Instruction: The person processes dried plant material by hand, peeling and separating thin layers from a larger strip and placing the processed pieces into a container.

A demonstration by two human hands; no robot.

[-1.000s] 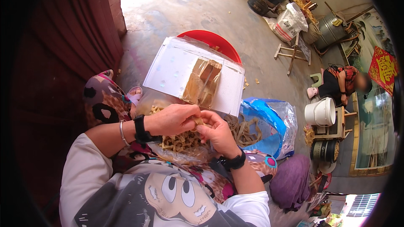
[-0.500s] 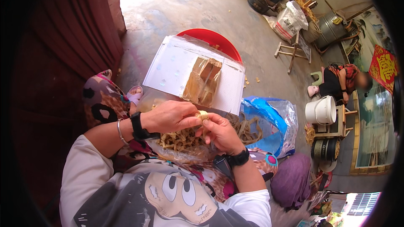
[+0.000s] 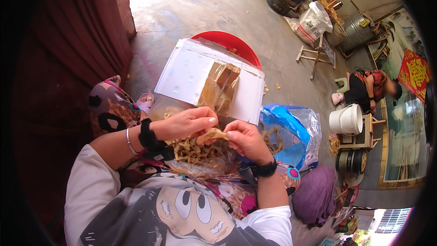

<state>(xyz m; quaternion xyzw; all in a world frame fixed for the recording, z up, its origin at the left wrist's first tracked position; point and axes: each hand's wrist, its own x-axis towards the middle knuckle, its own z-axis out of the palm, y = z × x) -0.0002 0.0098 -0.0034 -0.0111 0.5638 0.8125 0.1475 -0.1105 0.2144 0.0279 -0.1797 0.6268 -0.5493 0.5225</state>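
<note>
Right hand [image 3: 249, 142] and left hand [image 3: 185, 124] have drifted a bit apart since half a second ago. Right one's pinching a tan strip [image 3: 212, 135] above the pile of tan pieces [image 3: 190, 153]; left one's curled just beside it, can't tell if it's gripping too.

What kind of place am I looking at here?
Probably a small, informal handwork workshop, perhaps in a home. What suggests it: a heap of tan strips in plastic, a brown block on a white board, and two other people near buckets.
</note>
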